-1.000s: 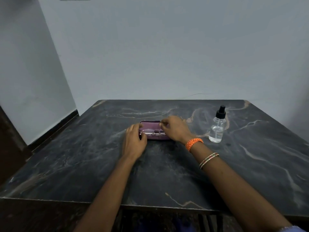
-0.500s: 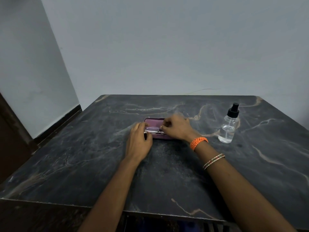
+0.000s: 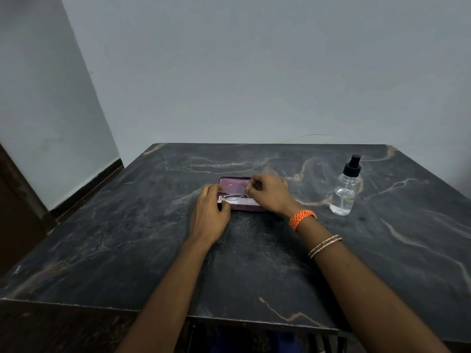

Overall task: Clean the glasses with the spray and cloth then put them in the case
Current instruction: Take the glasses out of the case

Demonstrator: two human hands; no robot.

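Note:
An open purple glasses case [image 3: 230, 183] lies in the middle of the dark marble table [image 3: 127, 238]. Thin-rimmed glasses [image 3: 235, 197] sit in it, over a pale cloth [image 3: 246, 201] that shows inside the case. My left hand [image 3: 209, 217] pinches the left end of the glasses. My right hand [image 3: 271, 193] pinches the frame near the bridge and covers the right half of the case. A clear spray bottle [image 3: 346, 192] with a black cap stands upright to the right, apart from both hands.
Grey walls close off the back and the left of the table. A dark door frame [image 3: 17, 212] stands at the far left. The table's front edge [image 3: 178, 313] runs near my forearms.
The glasses have tilted up at the right end as my right hand lifts the frame. The pale cloth under them now shows. The camera has tilted a little.

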